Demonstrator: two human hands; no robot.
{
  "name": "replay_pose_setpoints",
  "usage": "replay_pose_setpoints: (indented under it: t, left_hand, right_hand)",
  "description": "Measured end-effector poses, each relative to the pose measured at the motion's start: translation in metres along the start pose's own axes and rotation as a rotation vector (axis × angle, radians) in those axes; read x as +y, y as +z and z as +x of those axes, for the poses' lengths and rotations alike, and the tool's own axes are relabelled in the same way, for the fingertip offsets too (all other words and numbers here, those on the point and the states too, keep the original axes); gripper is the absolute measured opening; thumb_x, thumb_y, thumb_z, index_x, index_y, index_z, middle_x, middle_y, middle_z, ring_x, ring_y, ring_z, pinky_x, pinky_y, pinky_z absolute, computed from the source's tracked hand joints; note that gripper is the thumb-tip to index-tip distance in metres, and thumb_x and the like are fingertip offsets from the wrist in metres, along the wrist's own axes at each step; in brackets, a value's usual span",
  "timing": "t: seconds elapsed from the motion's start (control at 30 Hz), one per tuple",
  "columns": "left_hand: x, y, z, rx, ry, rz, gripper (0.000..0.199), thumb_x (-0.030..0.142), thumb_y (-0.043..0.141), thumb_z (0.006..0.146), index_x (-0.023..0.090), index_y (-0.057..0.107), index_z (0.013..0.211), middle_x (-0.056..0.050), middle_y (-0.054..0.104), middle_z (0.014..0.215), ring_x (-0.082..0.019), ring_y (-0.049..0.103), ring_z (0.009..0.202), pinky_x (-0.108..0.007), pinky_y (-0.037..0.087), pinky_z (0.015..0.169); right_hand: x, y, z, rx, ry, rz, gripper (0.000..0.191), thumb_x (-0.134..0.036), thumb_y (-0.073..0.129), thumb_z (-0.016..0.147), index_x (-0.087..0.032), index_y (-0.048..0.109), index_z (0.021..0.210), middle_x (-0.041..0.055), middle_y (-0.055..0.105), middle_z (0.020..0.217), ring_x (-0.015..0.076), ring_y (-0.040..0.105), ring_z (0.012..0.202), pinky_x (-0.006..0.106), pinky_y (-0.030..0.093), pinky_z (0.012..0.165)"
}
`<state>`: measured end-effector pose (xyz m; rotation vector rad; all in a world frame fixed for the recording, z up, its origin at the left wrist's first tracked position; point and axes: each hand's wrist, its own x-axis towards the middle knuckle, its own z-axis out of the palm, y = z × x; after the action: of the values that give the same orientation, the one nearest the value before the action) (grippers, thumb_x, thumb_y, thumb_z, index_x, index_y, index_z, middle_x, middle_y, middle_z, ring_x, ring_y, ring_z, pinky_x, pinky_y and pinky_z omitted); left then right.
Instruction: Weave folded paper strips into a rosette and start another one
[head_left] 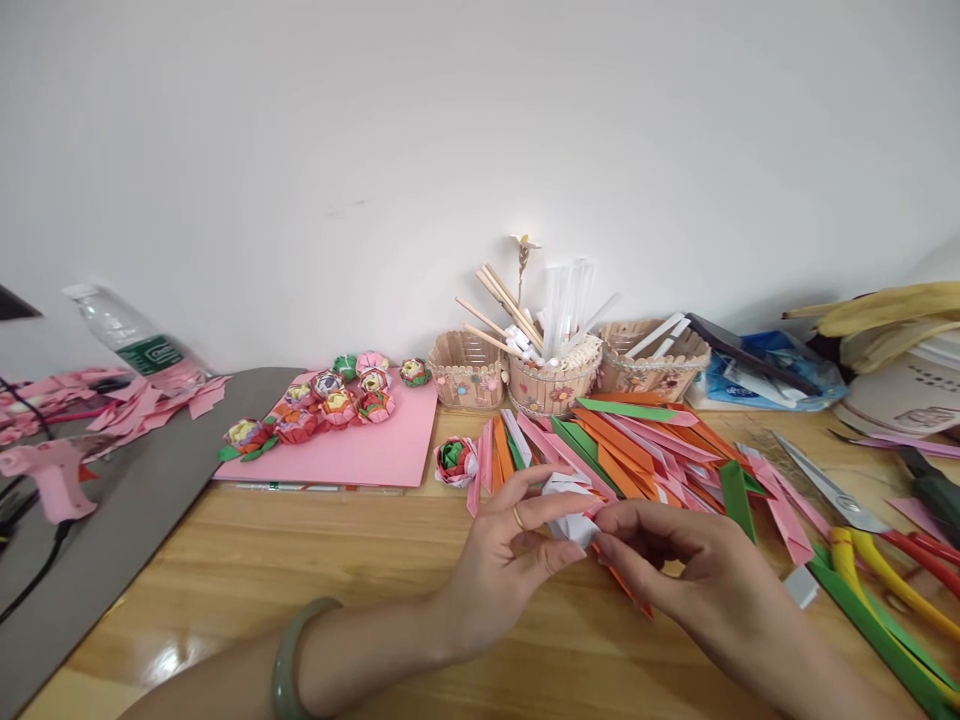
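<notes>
Between my hands, above the front of the table, is a white folded-paper piece [568, 505] with a little red-orange at its edge. My left hand [517, 540] is closed on it, thumb below and fingers above. The fingers of my right hand [675, 555] pinch together at its right side; exactly what they grip is partly hidden. Just behind lies a heap of folded paper strips [622, 450] in orange, pink, green and white. A finished-looking paper flower [456, 460] in pink, white and green rests left of the heap.
Several paper flowers sit on pink paper [375, 455]. Small wooden baskets [469, 375] with sticks stand against the wall. Scissors [840, 495] and yellow-handled scissors [877, 570] lie at right. A pink glue gun [52, 475] and a plastic bottle [135, 335] are at left.
</notes>
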<state>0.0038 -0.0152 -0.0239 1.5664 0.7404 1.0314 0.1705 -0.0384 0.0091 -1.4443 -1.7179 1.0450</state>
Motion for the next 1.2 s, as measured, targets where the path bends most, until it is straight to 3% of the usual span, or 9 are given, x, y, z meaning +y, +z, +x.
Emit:
replay_pose_setpoints:
  t: [0.43,0.6,0.73,0.97,1.2]
  left_hand:
    - [0.001,0.0,-0.001,0.022,0.031,0.037,0.028,0.021,0.063,0.076,0.03,0.065,0.103,-0.006,0.05,0.118,-0.02,0.048,0.111,-0.034,0.041,0.094]
    - [-0.001,-0.001,0.0,0.057,0.019,-0.008,0.03,0.021,0.062,0.076,0.034,0.065,0.103,-0.004,0.047,0.119,-0.02,0.05,0.11,-0.035,0.041,0.095]
    - [-0.001,0.0,0.0,0.06,0.006,-0.065,0.03,0.022,0.063,0.075,0.037,0.065,0.102,-0.003,0.048,0.117,-0.021,0.05,0.11,-0.036,0.042,0.094]
    - [-0.002,0.001,0.001,0.051,0.016,-0.083,0.03,0.02,0.064,0.074,0.036,0.066,0.1,-0.004,0.049,0.116,-0.021,0.048,0.112,-0.035,0.044,0.092]
    - [-0.002,0.001,-0.001,-0.034,0.033,-0.106,0.033,0.018,0.066,0.072,0.035,0.066,0.1,-0.003,0.051,0.114,-0.018,0.049,0.11,-0.03,0.043,0.093]
  right_hand:
    - [0.009,0.001,0.001,0.042,-0.003,0.013,0.017,-0.031,0.052,0.075,-0.018,0.063,0.074,-0.0021,0.053,0.054,0.0099,0.044,0.045,0.02,0.035,0.04]
    - [0.011,-0.003,0.003,-0.069,0.151,0.362,0.022,-0.037,0.058,0.073,-0.018,0.065,0.083,-0.0005,0.061,0.064,0.0088,0.051,0.046,0.021,0.041,0.044]
    - [0.01,-0.007,0.007,-0.196,0.215,0.58,0.025,-0.04,0.062,0.073,-0.017,0.067,0.08,0.0018,0.065,0.068,0.0057,0.05,0.043,0.019,0.04,0.044]
    - [0.002,-0.008,0.006,-0.119,0.233,0.361,0.035,-0.05,0.066,0.064,-0.016,0.067,0.073,-0.0011,0.058,0.057,0.0077,0.048,0.043,0.021,0.041,0.043]
    - [0.004,-0.009,0.007,-0.179,0.194,0.268,0.032,-0.047,0.067,0.063,-0.017,0.059,0.057,-0.0042,0.048,0.049,0.007,0.042,0.043,0.021,0.035,0.043]
